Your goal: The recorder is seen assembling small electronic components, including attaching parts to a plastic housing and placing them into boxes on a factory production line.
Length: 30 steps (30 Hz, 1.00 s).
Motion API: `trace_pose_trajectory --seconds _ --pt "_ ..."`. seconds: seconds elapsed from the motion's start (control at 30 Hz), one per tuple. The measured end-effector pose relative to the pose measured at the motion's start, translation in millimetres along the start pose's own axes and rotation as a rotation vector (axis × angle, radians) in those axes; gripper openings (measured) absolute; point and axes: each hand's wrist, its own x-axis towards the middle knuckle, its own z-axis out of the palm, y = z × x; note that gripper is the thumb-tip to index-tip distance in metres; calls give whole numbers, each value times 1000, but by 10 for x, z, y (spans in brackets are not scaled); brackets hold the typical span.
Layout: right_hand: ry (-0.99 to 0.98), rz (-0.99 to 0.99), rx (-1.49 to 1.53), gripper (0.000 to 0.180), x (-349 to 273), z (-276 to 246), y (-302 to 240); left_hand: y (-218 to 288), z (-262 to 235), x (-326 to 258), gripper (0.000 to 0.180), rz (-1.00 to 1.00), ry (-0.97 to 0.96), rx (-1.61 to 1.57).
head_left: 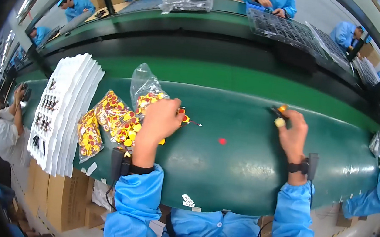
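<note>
- Head view, lower centre: a smooth dark green conveyor belt (240, 171) curves across the frame, with a small red dot (222, 141) at mid-frame.
- Left of centre, the left hand (159, 119) is clenched on small red-and-yellow parts (119, 122) spilling from crinkled clear plastic bags (143, 83).
- Right of centre, the right hand (293, 130) pinches a small dark part with an orange tip (279, 111).
- Far left, a stack of white moulded trays (62, 108) overhangs the belt.
- Upper frame: a second green line, with black gridded trays (284, 31) on it.
</note>
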Motion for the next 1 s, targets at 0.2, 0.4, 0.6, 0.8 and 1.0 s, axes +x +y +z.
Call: trace_pose_trajectory --seconds 0.2,0.4,0.6,0.8,1.0 --pt "-51 206 -50 36 -28 -201 195 87 -25 121 24 -119 299 -41" --pt "13 136 -131 34 -54 -30 15 -1243 13 475 32 -321 903 458" --pt "25 179 -42 28 -96 -4 130 -577 -305 414 21 -138 493 -312" --pt "9 143 -51 25 -35 -49 79 -373 -728 302 21 39 618 -307" --pt "28 195 -1 23 -65 -39 128 -442 -948 215 17 34 620 -423"
